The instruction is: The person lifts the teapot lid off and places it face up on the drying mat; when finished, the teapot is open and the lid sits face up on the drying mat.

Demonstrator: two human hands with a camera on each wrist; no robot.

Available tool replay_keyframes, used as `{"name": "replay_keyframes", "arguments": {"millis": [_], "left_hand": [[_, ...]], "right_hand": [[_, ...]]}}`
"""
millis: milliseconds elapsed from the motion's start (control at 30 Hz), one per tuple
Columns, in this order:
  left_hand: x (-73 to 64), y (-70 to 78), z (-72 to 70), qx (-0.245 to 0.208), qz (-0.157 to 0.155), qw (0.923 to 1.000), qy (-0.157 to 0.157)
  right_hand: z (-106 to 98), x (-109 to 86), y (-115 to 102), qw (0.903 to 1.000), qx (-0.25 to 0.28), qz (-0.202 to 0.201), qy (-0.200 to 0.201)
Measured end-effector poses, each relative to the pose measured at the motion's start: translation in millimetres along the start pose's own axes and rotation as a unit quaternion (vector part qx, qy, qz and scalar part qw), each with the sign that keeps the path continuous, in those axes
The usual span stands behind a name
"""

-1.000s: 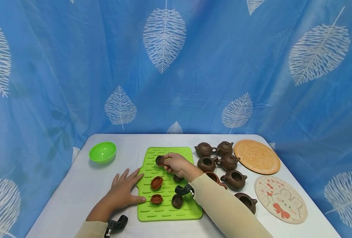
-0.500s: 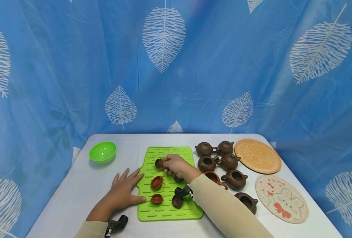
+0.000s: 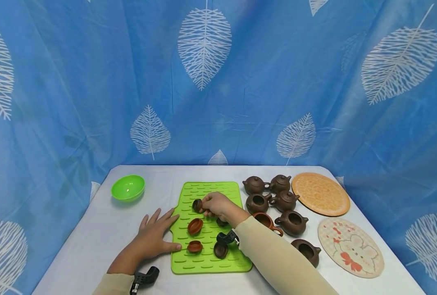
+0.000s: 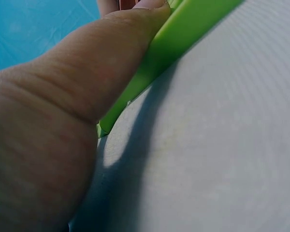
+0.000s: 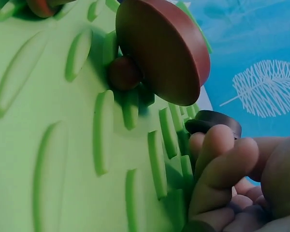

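Note:
My right hand point(image 3: 220, 206) pinches a small dark brown teapot lid point(image 3: 196, 205) at the left middle of the green ridged mat point(image 3: 237, 262); in the right wrist view this lid point(image 5: 215, 121) shows beyond the fingertips, close over the ridges. Two reddish-brown lids point(image 3: 195, 226) lie on the mat, hollow side up. A dark brown lid point(image 3: 220, 250) rests near the right wrist strap, and another dark lid point(image 3: 221, 222) is partly hidden under the hand. With fingers spread, my left hand point(image 3: 152, 235) lies across the mat's left edge, its thumb point(image 4: 111, 53) on the mat.
Right of the mat several brown teapots point(image 3: 291, 223) stand close together, some lidded, others uncovered. A reddish teapot point(image 3: 263, 221) is partly behind the right sleeve. Further right lie an orange round mat point(image 3: 319, 194) and a rabbit-print mat point(image 3: 351, 248). A green bowl point(image 3: 128, 188) stands back left.
The right hand has sunk slightly toward the mat with the dark brown lid, which has turned a little. My left hand stays where it was.

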State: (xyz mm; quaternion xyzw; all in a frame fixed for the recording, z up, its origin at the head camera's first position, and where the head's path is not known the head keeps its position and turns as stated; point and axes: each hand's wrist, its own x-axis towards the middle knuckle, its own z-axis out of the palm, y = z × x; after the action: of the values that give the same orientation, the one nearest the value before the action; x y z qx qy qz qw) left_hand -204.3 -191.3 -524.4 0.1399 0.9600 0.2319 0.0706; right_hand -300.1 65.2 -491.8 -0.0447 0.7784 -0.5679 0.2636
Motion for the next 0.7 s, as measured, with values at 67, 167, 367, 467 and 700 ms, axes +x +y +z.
{"name": "replay_keyframes", "arguments": {"millis": [67,167,367,467,700], "left_hand": [[-0.6,0.4,0.1,-0.002,0.002,1.0000,0.001],[-1.2,0.7,0.0,-0.005,0.005,1.0000,0.003],[-0.7,0.3,0.5,0.004,0.002,1.0000,0.002],[0.1,-0.3,0.7,0.006,0.001,1.0000,0.004],[1.3,-0.8,1.4,0.008,0.002,0.9999,0.007]], "right_hand": [[0.1,-0.2,-0.1,1.0000,0.007,0.004,-0.003],[0.5,-0.3,-0.3,1.0000,0.003,0.008,-0.004],[0.8,-0.7,0.1,0.9999,-0.012,0.010,0.001],[0.8,-0.8,0.5,0.9999,-0.009,0.008,0.002],[0.5,-0.4,0.0,1.0000,0.003,0.007,0.003]]}}
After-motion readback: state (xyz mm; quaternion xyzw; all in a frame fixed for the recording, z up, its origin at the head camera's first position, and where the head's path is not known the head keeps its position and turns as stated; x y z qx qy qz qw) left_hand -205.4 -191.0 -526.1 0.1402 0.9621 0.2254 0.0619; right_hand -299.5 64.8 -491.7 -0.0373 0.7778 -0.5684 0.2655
